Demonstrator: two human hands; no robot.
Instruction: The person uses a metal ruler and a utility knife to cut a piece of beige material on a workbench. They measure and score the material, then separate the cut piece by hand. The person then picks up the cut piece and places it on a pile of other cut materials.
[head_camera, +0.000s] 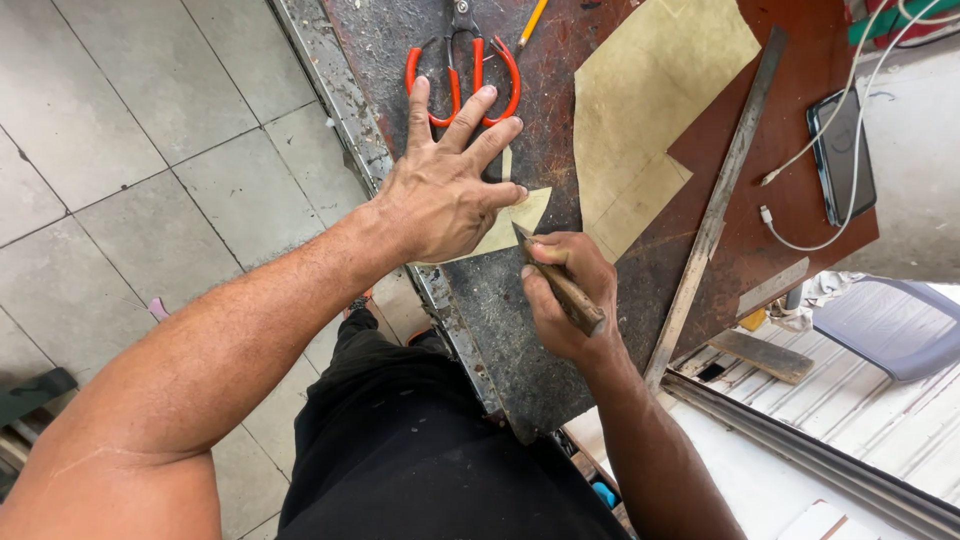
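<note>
My left hand lies flat, fingers spread, pressing a small pale yellowish piece of sheet material onto a worn dark work board. My right hand grips a wooden-handled knife, its blade tip touching the small piece's edge right beside my left thumb. A larger sheet of the same pale material lies just beyond, to the right. Red-handled scissors lie under my left fingertips' far side.
A long metal straightedge runs diagonally across the reddish-brown tabletop. A phone with a white cable sits at the right edge. A pencil lies at the top. Grey tiled floor is to the left.
</note>
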